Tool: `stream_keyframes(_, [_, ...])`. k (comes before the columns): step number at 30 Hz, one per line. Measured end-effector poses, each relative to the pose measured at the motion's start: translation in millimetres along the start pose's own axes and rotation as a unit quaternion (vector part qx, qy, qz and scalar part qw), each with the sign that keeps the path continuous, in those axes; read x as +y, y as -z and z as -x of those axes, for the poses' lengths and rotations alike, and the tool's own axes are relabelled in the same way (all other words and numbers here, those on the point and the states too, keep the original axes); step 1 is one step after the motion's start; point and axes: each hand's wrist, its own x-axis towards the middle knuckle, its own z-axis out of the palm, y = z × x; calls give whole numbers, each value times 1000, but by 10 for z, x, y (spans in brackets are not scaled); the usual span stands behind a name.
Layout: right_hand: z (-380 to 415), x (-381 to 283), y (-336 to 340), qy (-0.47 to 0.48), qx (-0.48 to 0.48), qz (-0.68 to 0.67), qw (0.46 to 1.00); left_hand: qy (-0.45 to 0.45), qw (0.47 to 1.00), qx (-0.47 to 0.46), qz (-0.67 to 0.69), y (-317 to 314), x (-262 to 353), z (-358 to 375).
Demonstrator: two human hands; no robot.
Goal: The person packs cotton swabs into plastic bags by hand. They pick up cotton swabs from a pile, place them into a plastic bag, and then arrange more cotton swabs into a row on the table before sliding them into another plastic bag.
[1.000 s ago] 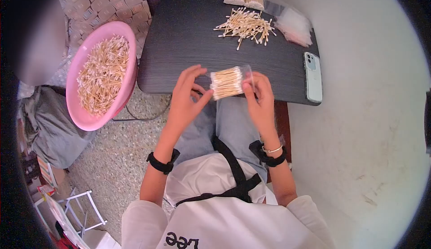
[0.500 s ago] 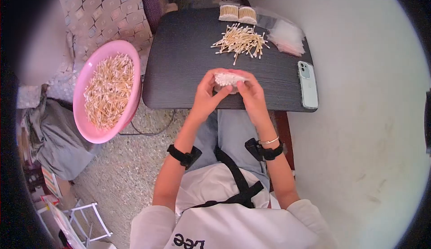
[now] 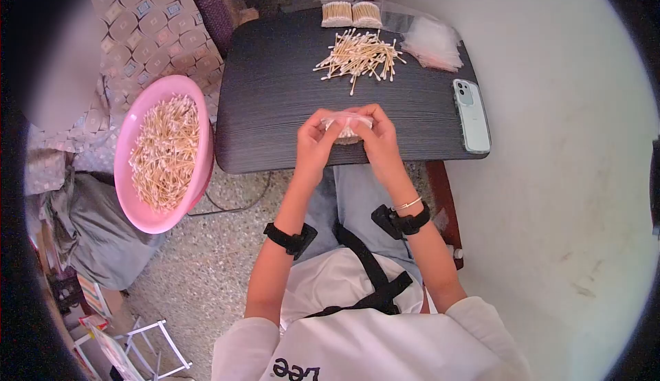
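Note:
Between my two hands is a clear plastic bag of cotton swabs, its white tips showing through. My left hand is closed on the bag's left side, and my right hand grips the right side. Both thumbs press on the bag near its middle, and some fingertips are hidden behind it. Just beyond my hands lies a loose pile of cotton swabs with wooden sticks. Behind the pile stand two filled packs of swabs, a left pack and a right pack.
The dark table spans the space before me. Clear plastic bags lie at its back right, and a phone near its right edge. A pink basin full of swabs is left of the table. A wall rises at right.
Both thumbs have shifted upward and inward on the bag, and its upper edge looks drawn together between them. The whole view has shifted slightly.

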Motion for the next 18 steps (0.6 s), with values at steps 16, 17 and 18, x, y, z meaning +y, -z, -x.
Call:
stream_keyframes(16, [-8,204,-18,113,45,182,976,-224,930,93,-276,-16,1091,532])
stream_keyframes(17, [-26,214,-11,128,47,187,973,-280,920,103,-255,34,1295,718])
stream_keyframes(18, [-36,217,-20,140,46,191,970,-352,902,94,-231,46,1519,907])
